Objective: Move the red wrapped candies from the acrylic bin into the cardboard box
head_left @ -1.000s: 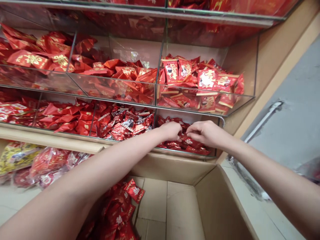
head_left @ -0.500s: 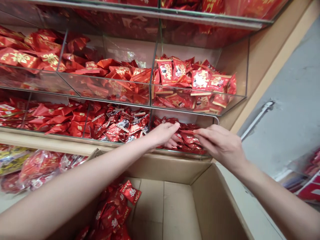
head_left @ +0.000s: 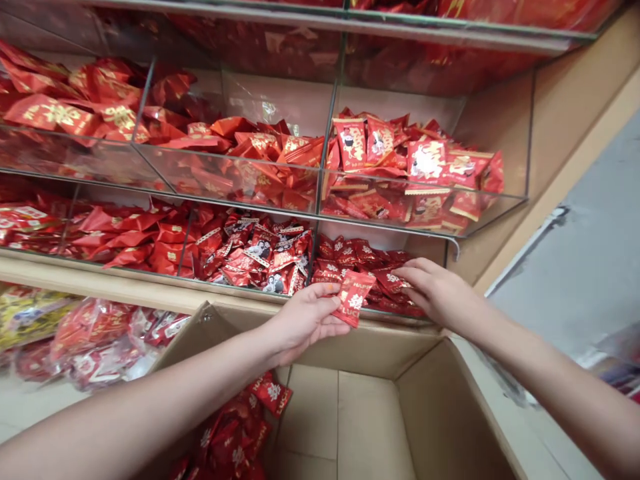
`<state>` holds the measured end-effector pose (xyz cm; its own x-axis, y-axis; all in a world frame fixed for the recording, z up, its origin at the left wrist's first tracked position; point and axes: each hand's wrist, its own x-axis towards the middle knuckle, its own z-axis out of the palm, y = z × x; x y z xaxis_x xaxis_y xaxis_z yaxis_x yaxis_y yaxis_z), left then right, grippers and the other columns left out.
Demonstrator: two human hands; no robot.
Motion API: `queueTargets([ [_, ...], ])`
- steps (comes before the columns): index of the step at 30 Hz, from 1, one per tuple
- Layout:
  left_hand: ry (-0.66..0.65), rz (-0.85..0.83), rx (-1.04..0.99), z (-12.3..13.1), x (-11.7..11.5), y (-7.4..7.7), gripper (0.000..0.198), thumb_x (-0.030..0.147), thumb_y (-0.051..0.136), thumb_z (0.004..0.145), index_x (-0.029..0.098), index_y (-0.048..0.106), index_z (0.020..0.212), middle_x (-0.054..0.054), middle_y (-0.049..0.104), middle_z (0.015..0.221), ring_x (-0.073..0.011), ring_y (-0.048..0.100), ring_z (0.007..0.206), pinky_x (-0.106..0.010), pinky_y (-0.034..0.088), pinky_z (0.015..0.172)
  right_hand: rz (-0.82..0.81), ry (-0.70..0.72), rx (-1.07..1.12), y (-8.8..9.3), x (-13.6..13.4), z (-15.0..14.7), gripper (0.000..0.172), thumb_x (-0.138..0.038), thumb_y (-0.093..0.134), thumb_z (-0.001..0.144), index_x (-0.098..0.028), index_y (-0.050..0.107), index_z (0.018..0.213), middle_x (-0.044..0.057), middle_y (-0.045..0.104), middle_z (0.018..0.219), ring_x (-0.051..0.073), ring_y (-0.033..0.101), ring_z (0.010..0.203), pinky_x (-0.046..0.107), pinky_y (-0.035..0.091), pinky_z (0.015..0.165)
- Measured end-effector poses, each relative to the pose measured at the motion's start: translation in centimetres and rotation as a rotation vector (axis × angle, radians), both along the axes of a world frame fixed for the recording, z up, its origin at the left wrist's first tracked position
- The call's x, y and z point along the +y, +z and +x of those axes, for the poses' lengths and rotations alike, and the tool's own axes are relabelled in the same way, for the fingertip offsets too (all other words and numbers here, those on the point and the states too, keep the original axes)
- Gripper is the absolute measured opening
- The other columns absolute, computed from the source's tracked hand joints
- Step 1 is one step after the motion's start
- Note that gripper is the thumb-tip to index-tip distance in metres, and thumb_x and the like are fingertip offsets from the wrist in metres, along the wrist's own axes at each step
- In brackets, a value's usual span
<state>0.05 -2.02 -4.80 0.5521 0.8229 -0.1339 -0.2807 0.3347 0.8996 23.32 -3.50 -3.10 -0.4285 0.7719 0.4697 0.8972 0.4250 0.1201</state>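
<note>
My left hand (head_left: 305,323) sits just above the cardboard box's front flap, pinching a small red "Happy Luck" packet (head_left: 355,300) between thumb and fingers. My right hand (head_left: 435,291) reaches into the lower right glass bin (head_left: 380,243), its fingertips resting on the loose red packets (head_left: 360,263) there. I cannot tell whether those fingers grip one. Below both hands stands an open cardboard box (head_left: 370,353), with a heap of similar red packets (head_left: 233,433) at its left side, partly hidden by my left forearm.
Glass bins of red and gold packets (head_left: 420,167) rise in tiers on a wooden shelf edge (head_left: 100,275). Clear bags of red and yellow sweets (head_left: 85,340) lie on the floor at left. A grey wall (head_left: 575,280) stands at right.
My left hand has drawn back out of the bin toward the box, now with a red packet pinched in it. My right hand stays at the bin, shifted slightly.
</note>
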Motion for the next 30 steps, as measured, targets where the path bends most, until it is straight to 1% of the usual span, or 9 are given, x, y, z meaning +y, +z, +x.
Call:
queueTargets([
  [3,-0.008,-0.011,0.016,-0.5,0.5,-0.3,0.017,0.011,0.051,0.076,0.014,0.049,0.093,-0.003,0.061,0.069,-0.0090,0.060,0.054,-0.021,0.051,0.057,-0.155,-0.135,-0.157,0.2,1.6,0.9,0.037,-0.013,0.049,0.070,-0.018,0.054,0.106,0.011,0.052,0.100,0.021,0.051,0.093,0.030,0.042,0.078],
  [6,-0.036,-0.002,0.022,-0.9,0.9,-0.7,0.019,0.014,0.053,0.076,0.015,0.048,0.094,-0.004,0.061,0.070,-0.0104,0.062,0.057,-0.021,0.051,0.057,-0.237,-0.173,-0.242,0.4,2.3,0.8,0.045,-0.012,0.054,0.065,-0.019,0.052,0.109,0.011,0.050,0.104,0.023,0.048,0.098,0.031,0.041,0.079],
  [9,-0.055,0.004,0.034,-1.0,1.1,-1.0,0.020,0.016,0.053,0.076,0.015,0.047,0.095,-0.006,0.063,0.070,-0.0133,0.063,0.061,-0.021,0.051,0.056,-0.255,-0.168,-0.266,0.6,2.3,0.3,0.043,-0.013,0.054,0.067,-0.020,0.051,0.110,0.011,0.050,0.105,0.022,0.047,0.099,0.031,0.040,0.080],
  [12,-0.069,0.004,0.030,-1.0,1.3,-1.3,0.021,0.018,0.054,0.076,0.015,0.047,0.096,-0.007,0.064,0.070,-0.0148,0.064,0.062,-0.022,0.050,0.056,-0.271,-0.130,-0.259,0.6,2.5,0.3,0.043,-0.017,0.057,0.067,-0.021,0.052,0.109,0.010,0.050,0.104,0.021,0.047,0.099,0.030,0.039,0.082],
  [16,-0.085,0.021,0.038,-1.0,1.2,-1.5,0.023,0.020,0.055,0.076,0.016,0.047,0.097,-0.007,0.064,0.072,-0.0146,0.064,0.064,-0.022,0.050,0.058,-0.231,-0.094,-0.261,0.2,3.1,0.4,0.033,-0.021,0.059,0.068,-0.019,0.055,0.101,0.010,0.052,0.099,0.020,0.051,0.093,0.029,0.041,0.078],
  [19,-0.100,0.043,0.058,-1.0,1.0,-1.6,0.022,0.022,0.055,0.076,0.016,0.048,0.096,-0.007,0.065,0.073,-0.0141,0.064,0.064,-0.021,0.049,0.058,-0.201,-0.120,-0.286,-0.2,3.3,0.1,0.027,-0.023,0.056,0.071,-0.018,0.056,0.097,0.009,0.054,0.094,0.020,0.054,0.088,0.029,0.043,0.072],
  [23,-0.091,0.068,0.075,-0.9,0.7,-1.5,0.023,0.024,0.056,0.074,0.015,0.048,0.095,-0.005,0.064,0.068,-0.0139,0.064,0.061,-0.017,0.046,0.050,-0.227,-0.143,-0.256,-0.3,3.6,-0.2,0.030,-0.027,0.061,0.068,-0.018,0.056,0.096,0.009,0.056,0.092,0.020,0.055,0.087,0.027,0.044,0.069],
  [26,-0.068,0.062,0.112,-0.9,0.6,-1.3,0.024,0.021,0.055,0.074,0.015,0.047,0.096,-0.003,0.063,0.063,-0.0142,0.064,0.057,-0.015,0.042,0.044,-0.288,-0.093,-0.201,0.1,4.0,0.0,0.032,-0.028,0.062,0.068,-0.016,0.058,0.097,0.010,0.057,0.093,0.019,0.056,0.088,0.027,0.043,0.072],
  [30,-0.045,0.056,0.145,-0.8,0.4,-1.1,0.022,0.024,0.054,0.075,0.015,0.046,0.094,-0.001,0.061,0.055,-0.0137,0.063,0.052,-0.013,0.038,0.042,-0.335,-0.062,-0.155,1.3,3.6,0.0,0.033,-0.027,0.060,0.068,-0.013,0.059,0.098,0.012,0.059,0.093,0.022,0.056,0.089,0.030,0.044,0.075],
])
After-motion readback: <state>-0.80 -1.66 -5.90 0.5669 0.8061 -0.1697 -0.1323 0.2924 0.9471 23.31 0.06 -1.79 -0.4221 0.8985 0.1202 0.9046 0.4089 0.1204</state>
